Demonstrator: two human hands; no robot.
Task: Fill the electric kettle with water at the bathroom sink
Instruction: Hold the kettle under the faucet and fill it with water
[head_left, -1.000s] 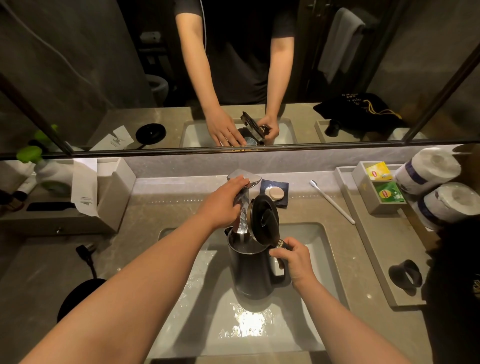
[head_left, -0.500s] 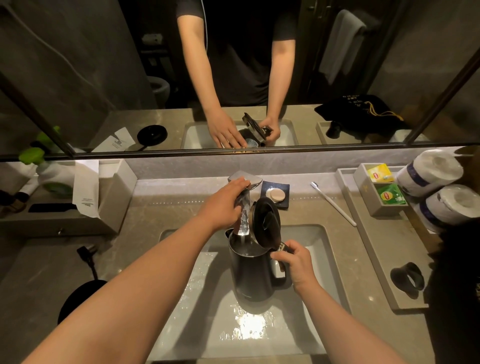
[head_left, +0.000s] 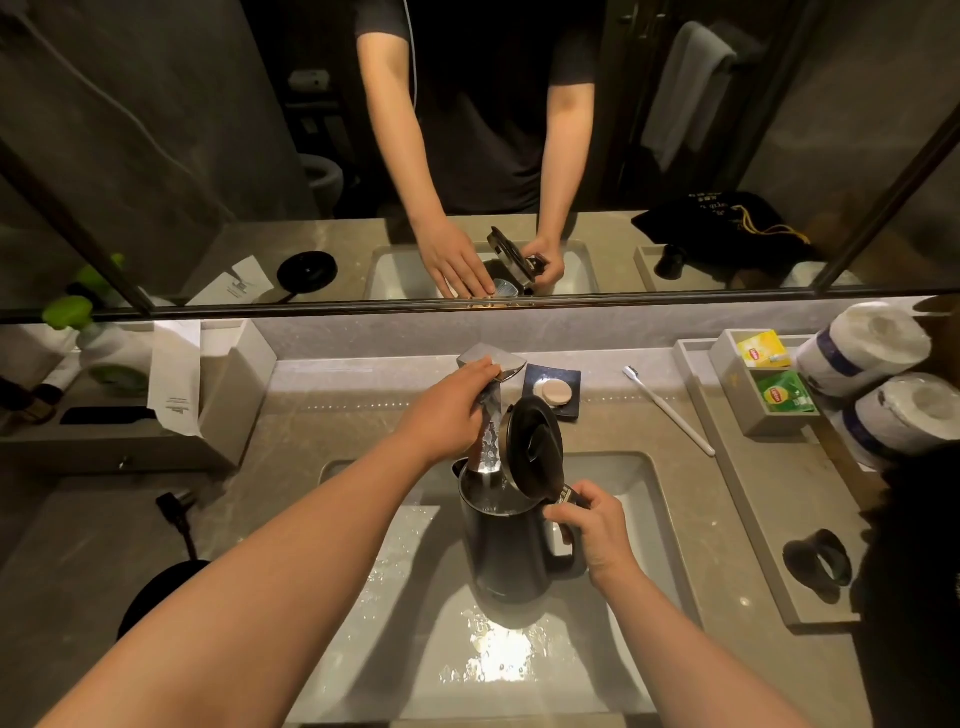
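A dark grey electric kettle (head_left: 506, 551) is held upright over the wet white sink basin (head_left: 524, 675), its black lid (head_left: 535, 444) flipped open. My right hand (head_left: 592, 527) grips the kettle's handle. The chrome faucet (head_left: 491, 415) reaches over the kettle's mouth, and water runs from it into the kettle. My left hand (head_left: 449, 410) rests on the faucet's flat lever handle, fingers curled over it.
The kettle's black base (head_left: 156, 597) and plug (head_left: 174, 506) lie on the counter at left. A soap dish (head_left: 551, 391) and toothbrush (head_left: 667, 410) sit behind the sink. A tray (head_left: 748, 525) with tea bags, toilet rolls (head_left: 862, 348) and a black ring is at right.
The view has shifted slightly. Both hands and the kettle stay in place while water keeps running into the kettle.
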